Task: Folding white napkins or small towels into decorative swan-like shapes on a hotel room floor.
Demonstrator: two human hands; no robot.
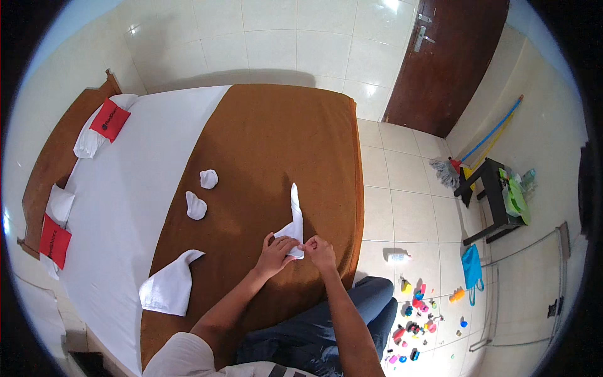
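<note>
A white cloth (296,214) lies partly rolled on the brown bedspread (264,141), its narrow rolled end pointing away from me. Over its wider near part my left hand (277,256) holds the fabric, fingers laid across it. My right hand (321,253) pinches the right edge of this cloth, close to the left fingertips. To the left, a larger white cloth (168,288) lies folded with a curled, pointed tip. Farther off are two small shaped white cloths, one lower (196,206) and one above it (208,179), apart from each other.
Red cushions (110,120) and white pillows (61,205) lie by the wooden headboard (52,160). Small colourful toys (414,325) and a white bottle (398,257) are scattered on the tiled floor. A mop (444,173) leans near a dark stool (494,198); a brown door (447,66) stands beyond.
</note>
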